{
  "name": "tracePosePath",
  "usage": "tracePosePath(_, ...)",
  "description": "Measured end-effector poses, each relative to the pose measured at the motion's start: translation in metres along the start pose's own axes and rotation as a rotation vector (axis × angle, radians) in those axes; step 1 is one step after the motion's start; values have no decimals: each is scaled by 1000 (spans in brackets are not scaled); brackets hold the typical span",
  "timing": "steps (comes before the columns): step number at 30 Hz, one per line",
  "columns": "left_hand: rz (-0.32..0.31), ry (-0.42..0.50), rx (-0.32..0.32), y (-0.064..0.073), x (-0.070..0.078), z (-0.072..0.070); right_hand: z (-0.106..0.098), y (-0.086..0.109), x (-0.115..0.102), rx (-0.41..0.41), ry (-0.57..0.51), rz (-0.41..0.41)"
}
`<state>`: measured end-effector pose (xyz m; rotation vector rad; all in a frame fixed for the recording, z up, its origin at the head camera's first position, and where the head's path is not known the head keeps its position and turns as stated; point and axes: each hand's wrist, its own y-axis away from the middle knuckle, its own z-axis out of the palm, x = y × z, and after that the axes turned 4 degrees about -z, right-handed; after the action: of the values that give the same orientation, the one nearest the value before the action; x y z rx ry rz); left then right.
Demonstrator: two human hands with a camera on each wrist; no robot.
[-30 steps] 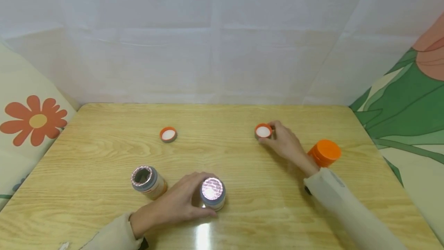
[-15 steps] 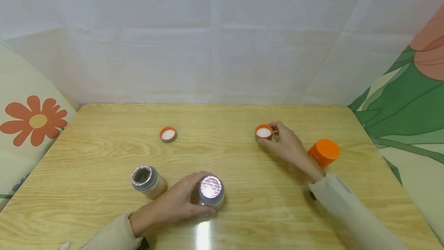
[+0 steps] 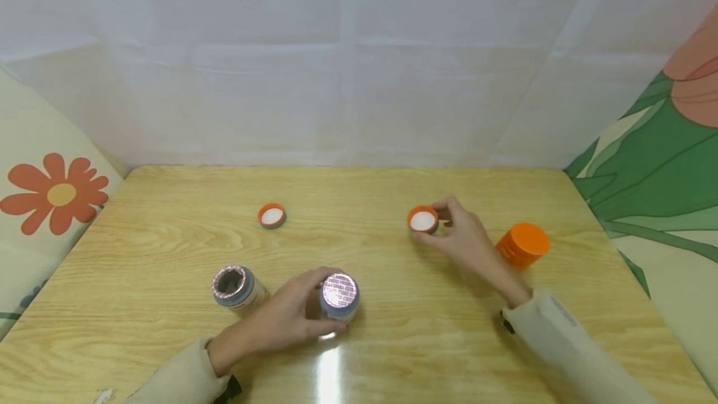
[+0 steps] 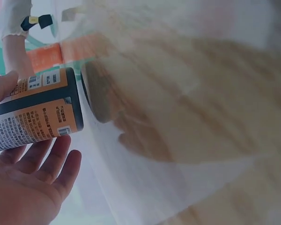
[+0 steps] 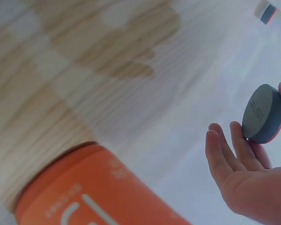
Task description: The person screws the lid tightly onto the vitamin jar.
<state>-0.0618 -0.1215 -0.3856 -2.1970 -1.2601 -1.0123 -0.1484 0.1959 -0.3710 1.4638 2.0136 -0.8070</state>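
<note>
My left hand point(image 3: 280, 320) grips a small jar point(image 3: 339, 295) with a grey neck and a shiny foil seal on top. The left wrist view shows that jar's orange and white printed label point(image 4: 37, 115) and dark base, close over the tabletop with a reflection beside it. Farther off to the right, my right hand point(image 3: 462, 242) pinches a grey lid point(image 3: 422, 221) by its edge. Its orange rim and white liner face up. In the right wrist view the lid's grey outer face point(image 5: 261, 112) hangs above the wooden surface.
Left of my left hand stands a second jar point(image 3: 238, 292), its foil torn open. A second lid point(image 3: 272, 217) lies upturned at the back left of the wooden table point(image 3: 348, 204). An orange tub point(image 3: 523, 246) stands beside my right forearm. A white sheet point(image 3: 336, 80) hangs behind.
My left hand and its jar have shifted slightly away from me and to the left. The lid in my right hand has come a little left and nearer me.
</note>
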Motion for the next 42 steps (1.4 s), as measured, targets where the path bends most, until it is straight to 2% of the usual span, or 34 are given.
tracePosePath(6,-29,22,11,-1,2,-2,1,6,-6,-15,-19,-64)
tracePosePath(15,-55,21,32,-3,2,-4,5,14,-11,-30,-32,-118)
tracePosePath(28,-5,-8,70,-9,-2,-6,9,23,-18,-65,-16,-186)
tracePosePath(42,11,-55,82,-14,2,-5,14,28,-27,-101,-35,-263)
